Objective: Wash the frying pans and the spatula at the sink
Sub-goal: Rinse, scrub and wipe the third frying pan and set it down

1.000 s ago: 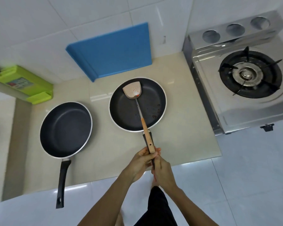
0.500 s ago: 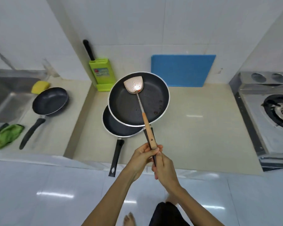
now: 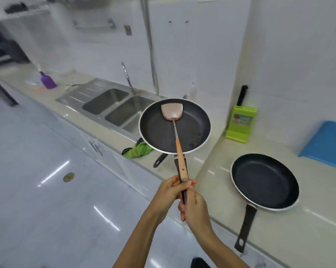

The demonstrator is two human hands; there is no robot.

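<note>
Closest to the body, both hands clench the black handle of the frying pan (image 3: 155, 130): the left hand (image 3: 170, 190) sits higher, fingers wrapped round it and seemingly pinning the wooden end of the spatula (image 3: 178, 147) against it; the right hand (image 3: 195, 209) grips just below. Pan held out roughly level in the air, touching nothing, dark spots of residue near its right rim. Spatula lies inside it, blade near the far rim, stem across the middle. To the right, on the raised bench (image 3: 327, 229), a second pan (image 3: 264, 182) rests untouched, handle pointing toward the near edge. Under the held pan, on the lower bench (image 3: 115, 136), a green cloth (image 3: 139, 150) and the handle of a third pan (image 3: 160, 160), its bowl hidden. Beyond, the double sink (image 3: 80, 93), tap (image 3: 127, 76) behind the divider. Further off: green knife block (image 3: 240, 124), blue board (image 3: 325, 146), purple bottle (image 3: 47, 81). Judgement: carrying stage, nothing washed yet by the look of it. Risks: the spatula is secured only at its tip, so a tilt toward the basin could let the blade swing and slide out, clattering onto floor or steel. Lowering too early would strike the third pan or snag the cloth. Swinging in wide could knock the tap. Two hands bunched on one short handle leave none spare to catch anything.
</note>
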